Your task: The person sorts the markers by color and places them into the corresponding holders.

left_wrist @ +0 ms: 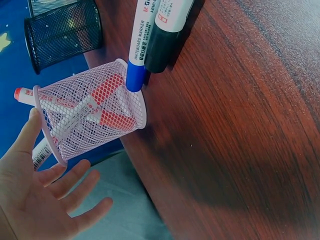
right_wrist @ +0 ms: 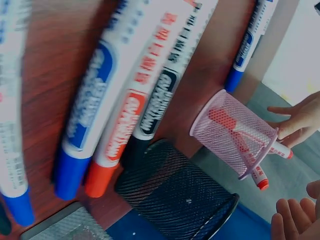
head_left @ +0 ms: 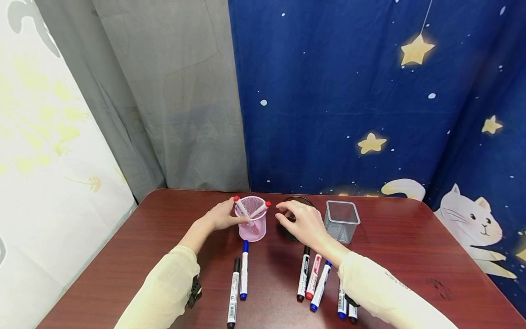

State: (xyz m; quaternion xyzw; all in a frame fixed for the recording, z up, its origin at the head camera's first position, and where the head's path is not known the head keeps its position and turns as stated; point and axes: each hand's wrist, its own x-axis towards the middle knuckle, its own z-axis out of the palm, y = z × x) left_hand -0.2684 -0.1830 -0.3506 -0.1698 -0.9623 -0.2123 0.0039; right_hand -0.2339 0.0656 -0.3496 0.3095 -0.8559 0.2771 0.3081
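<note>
Markers (head_left: 244, 272) are lying nearest on the table (head_left: 275, 283), a pair left, a cluster right. Left hand (head_left: 219, 216) is touching the rim of the pink cup (head_left: 245, 232) with its thumb, fingers spread wide, two red-tipped markers (head_left: 242, 208) leaning inside; right hand (head_left: 304, 221) is hovering by the black cup (right_wrist: 170, 195), fingers loosely bent, holding nothing. Blue curtain (head_left: 320, 91) is hanging behind.

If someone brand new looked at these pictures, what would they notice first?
Probably the big blue curtain behind the table, with its yellow stars and the white cat at the right. Next might come the pink cup near the table's far edge, with two red-ended markers leaning inside and the left hand at its rim. More markers lie nearer the person.
</note>
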